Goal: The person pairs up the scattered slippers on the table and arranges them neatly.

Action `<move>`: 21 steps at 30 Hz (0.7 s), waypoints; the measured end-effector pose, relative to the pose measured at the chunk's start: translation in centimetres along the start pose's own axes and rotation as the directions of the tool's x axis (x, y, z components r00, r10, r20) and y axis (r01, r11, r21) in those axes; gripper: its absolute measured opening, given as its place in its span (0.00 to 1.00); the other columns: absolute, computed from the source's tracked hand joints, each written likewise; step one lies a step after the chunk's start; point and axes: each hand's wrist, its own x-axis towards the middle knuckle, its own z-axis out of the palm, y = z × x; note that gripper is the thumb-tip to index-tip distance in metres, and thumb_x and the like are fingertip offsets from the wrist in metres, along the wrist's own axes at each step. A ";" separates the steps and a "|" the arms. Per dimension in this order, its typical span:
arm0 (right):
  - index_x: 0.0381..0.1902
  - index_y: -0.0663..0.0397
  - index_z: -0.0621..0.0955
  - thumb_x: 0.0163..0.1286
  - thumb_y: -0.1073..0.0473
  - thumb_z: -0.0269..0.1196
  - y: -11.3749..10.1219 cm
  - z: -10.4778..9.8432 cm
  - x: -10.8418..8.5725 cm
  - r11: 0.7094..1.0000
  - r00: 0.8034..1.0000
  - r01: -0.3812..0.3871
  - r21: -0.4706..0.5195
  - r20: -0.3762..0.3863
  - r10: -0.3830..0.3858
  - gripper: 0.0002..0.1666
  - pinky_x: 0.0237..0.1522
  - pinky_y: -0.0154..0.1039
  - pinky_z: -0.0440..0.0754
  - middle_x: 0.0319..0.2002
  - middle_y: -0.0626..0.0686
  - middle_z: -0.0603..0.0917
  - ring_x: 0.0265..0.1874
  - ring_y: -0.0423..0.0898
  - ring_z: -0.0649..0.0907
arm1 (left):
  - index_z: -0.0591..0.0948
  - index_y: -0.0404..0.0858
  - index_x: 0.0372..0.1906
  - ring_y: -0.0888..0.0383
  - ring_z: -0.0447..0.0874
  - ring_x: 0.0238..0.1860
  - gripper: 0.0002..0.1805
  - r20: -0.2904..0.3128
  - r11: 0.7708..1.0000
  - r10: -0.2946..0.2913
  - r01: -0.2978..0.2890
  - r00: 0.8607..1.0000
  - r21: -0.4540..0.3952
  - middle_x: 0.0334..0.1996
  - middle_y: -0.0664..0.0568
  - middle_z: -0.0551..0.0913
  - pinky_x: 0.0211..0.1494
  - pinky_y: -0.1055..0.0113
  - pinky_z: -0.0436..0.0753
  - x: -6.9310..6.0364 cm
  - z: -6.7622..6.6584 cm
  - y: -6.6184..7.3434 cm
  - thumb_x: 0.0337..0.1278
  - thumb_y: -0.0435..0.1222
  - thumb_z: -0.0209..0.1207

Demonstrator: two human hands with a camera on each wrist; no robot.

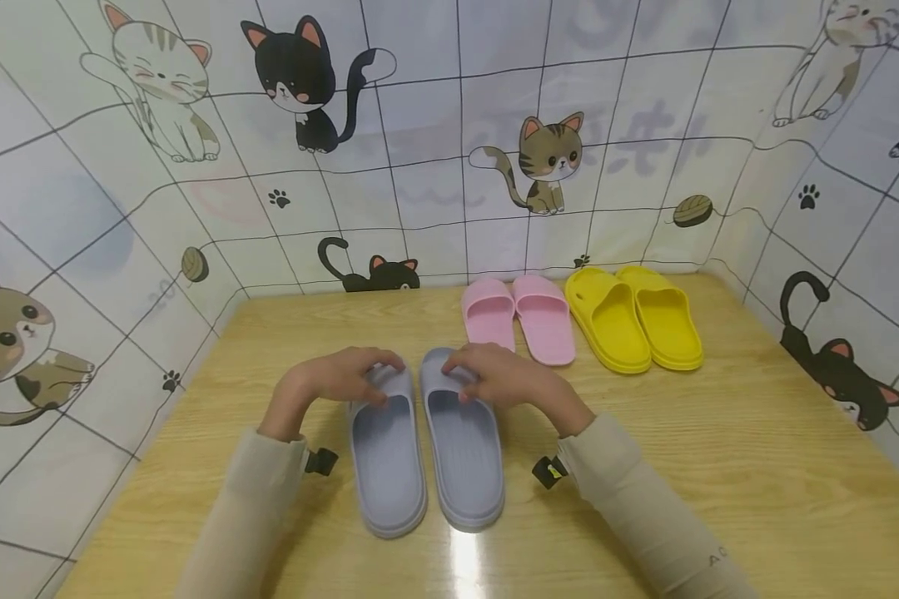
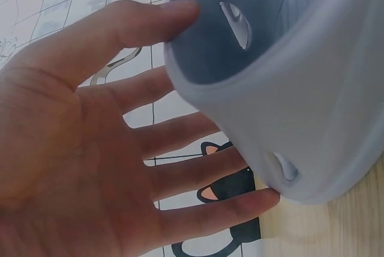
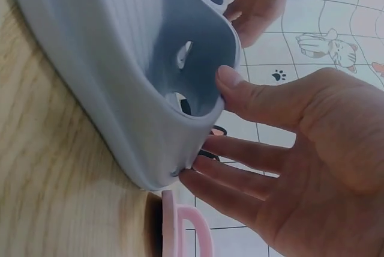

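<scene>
Two grey slippers stand side by side on the wooden table, toes toward the back wall: a left one (image 1: 389,474) (image 2: 318,89) and a right one (image 1: 468,466) (image 3: 120,77). My left hand (image 1: 337,376) (image 2: 78,155) holds the left slipper's strap, thumb at the rim of the opening and spread fingers along the outside. The right slipper's strap sits between the thumb and fingers of my right hand (image 1: 513,378) (image 3: 318,155). Both soles appear to rest on the table. In the head view the hands partly cover the toes.
Behind my right hand lie pink slippers (image 1: 545,329), with yellow clogs (image 1: 618,333) to their right. The wooden table (image 1: 719,482) is bordered at the back and sides by a wall covering with cat drawings (image 1: 419,191).
</scene>
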 end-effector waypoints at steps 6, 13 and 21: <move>0.59 0.54 0.84 0.67 0.58 0.71 0.2 0.3 0.1 1.000 0.997 -0.028 0.013 -0.074 0.029 0.23 0.57 0.46 0.82 0.57 0.55 0.85 0.53 0.48 0.81 | 0.76 0.43 0.70 0.41 0.71 0.73 0.32 -0.010 1.000 0.026 -0.026 1.000 0.014 0.72 0.42 0.75 0.75 0.40 0.70 0.4 0.0 0.0 0.61 0.42 0.68; 0.54 0.54 0.86 0.67 0.56 0.72 0.5 1.0 0.5 0.997 0.986 -0.068 0.025 -0.152 0.071 0.19 0.51 0.42 0.83 0.50 0.53 0.86 0.47 0.46 0.81 | 0.75 0.41 0.71 0.41 0.71 0.72 0.33 -0.035 1.000 0.023 -0.022 0.999 0.006 0.71 0.42 0.75 0.75 0.41 0.71 0.4 0.0 -0.3 0.61 0.43 0.68; 0.49 0.54 0.87 0.67 0.56 0.72 0.7 1.4 1.0 0.995 0.969 -0.074 0.066 -0.229 0.088 0.15 0.55 0.48 0.84 0.48 0.54 0.88 0.51 0.50 0.84 | 0.74 0.41 0.71 0.40 0.70 0.73 0.32 -0.069 1.000 0.016 -0.016 0.997 0.001 0.72 0.40 0.74 0.76 0.40 0.69 0.5 0.1 -0.7 0.63 0.42 0.67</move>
